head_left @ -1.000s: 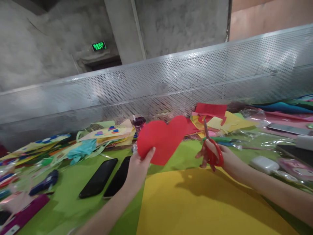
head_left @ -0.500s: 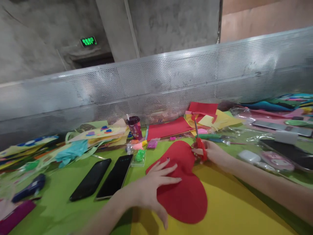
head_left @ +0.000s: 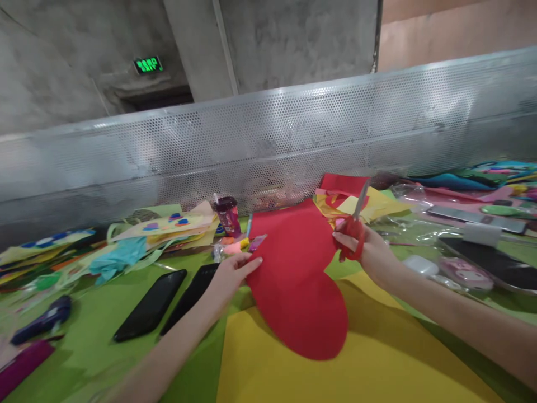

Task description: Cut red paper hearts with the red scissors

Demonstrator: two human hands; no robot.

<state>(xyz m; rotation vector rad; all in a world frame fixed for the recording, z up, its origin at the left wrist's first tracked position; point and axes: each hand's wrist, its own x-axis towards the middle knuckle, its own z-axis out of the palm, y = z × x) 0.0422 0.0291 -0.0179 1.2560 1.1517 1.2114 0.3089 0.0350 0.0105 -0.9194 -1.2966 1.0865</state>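
So the left hand [head_left: 237, 270] has a thin, flat red heart cutout [head_left: 300, 274] pinched by its left edge, with the heart partly over a big flat yellow sheet [head_left: 289, 372] on the green tabletop [head_left: 193, 347]. The right hand [head_left: 371, 249] is gripping red-handled metal scissors [head_left: 355, 240], blades up, right beside the heart; can't tell if those fingers touch it. Two black rectangular phones [head_left: 151, 305] lie near the left forearm.

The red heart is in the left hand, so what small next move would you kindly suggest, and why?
Perhaps lay the red heart flat on the yellow sheet: the left hand holds its edge, one lobe overlaps that sheet, and the scissors point upward.
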